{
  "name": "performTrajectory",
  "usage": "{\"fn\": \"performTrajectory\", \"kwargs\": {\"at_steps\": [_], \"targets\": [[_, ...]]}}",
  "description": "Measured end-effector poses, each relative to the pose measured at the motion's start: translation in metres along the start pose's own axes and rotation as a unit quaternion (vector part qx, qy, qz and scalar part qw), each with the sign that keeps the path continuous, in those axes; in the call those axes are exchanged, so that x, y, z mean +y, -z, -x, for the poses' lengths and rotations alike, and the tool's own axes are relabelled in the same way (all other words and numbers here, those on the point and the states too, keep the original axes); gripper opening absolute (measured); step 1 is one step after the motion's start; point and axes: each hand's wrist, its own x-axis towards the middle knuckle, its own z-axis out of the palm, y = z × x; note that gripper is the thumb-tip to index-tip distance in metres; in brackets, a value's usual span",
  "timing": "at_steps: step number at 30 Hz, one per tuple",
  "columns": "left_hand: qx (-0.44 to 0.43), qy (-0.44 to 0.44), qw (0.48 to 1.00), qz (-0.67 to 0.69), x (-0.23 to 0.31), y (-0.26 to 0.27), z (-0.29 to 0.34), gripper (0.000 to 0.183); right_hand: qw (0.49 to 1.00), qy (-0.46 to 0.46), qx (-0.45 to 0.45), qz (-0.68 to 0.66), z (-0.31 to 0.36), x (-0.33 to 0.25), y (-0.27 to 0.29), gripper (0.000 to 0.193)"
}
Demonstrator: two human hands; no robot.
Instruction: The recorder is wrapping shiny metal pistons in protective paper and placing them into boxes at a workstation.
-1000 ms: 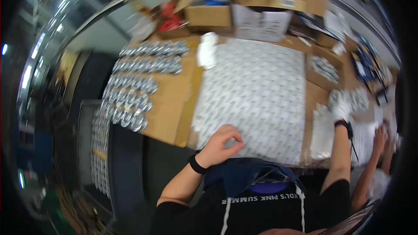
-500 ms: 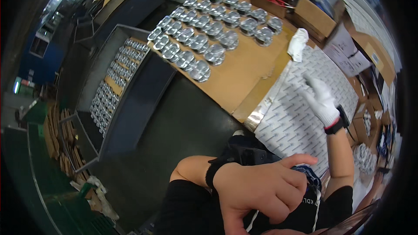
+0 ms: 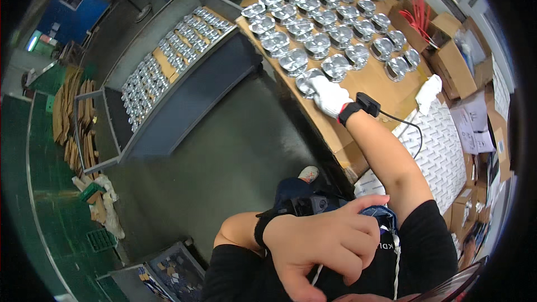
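On the cardboard-covered table stand rows of shiny metal pistons (image 3: 318,46). My right hand (image 3: 332,98), in a white glove, has its fingers closed round the piston (image 3: 307,83) at the near end of the front row; the fingertips are partly hidden against the metal. A black strap with a small device and a cable sits on that wrist. My left hand (image 3: 327,240) is bare, raised close in front of my chest. Its index finger is stretched out, the other fingers are loosely bent and the thumb stands apart, with nothing visible in it.
A white patterned sheet (image 3: 439,148) and a crumpled white glove or cloth (image 3: 429,94) lie right of the pistons. Behind are cardboard boxes (image 3: 456,42) and red strips (image 3: 417,19). Across the floor, a grey cart (image 3: 193,92) carries more pistons. Flattened cardboard (image 3: 72,112) leans at far left.
My right hand has moved left from above the white sheet to the near end piston. The view has shifted, so the table appears farther right. My left hand keeps its pose.
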Motion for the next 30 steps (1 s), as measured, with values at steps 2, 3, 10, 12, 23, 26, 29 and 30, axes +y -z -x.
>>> {"fn": "performTrajectory", "kwargs": {"at_steps": [2,3,10,12,23,26,29,30], "targets": [[-0.031,0.068,0.997,-0.002,0.0,0.006,0.007,0.039,0.998,-0.042,-0.036,0.018,0.005,0.0,0.007,0.032],[-0.034,0.076,0.996,-0.015,-0.004,0.014,0.006,0.027,0.999,-0.034,-0.034,0.021,0.01,0.01,0.009,0.031],[0.05,0.298,0.921,-0.245,-0.127,0.002,0.058,0.012,0.976,-0.06,0.079,-0.191,0.17,0.058,0.045,0.03],[-0.052,0.279,0.916,-0.284,-0.173,-0.022,0.071,0.015,0.948,-0.202,0.088,-0.232,0.238,0.075,0.059,0.028],[-0.494,0.146,0.786,-0.342,-0.266,-0.086,0.094,0.033,0.769,-0.494,0.319,-0.251,0.432,0.076,0.009,0.033],[-0.543,0.19,0.739,-0.35,-0.262,-0.082,0.068,0.053,0.568,-0.378,0.475,-0.555,0.443,0.076,-0.024,0.032],[-0.474,0.068,0.781,-0.4,-0.276,-0.087,0.087,0.026,0.497,-0.408,0.457,-0.614,0.445,0.072,-0.029,0.033],[-0.486,0.065,0.78,-0.389,-0.275,-0.087,0.083,0.026,0.492,-0.428,0.419,-0.631,0.442,0.054,0.0,0.032]]}}
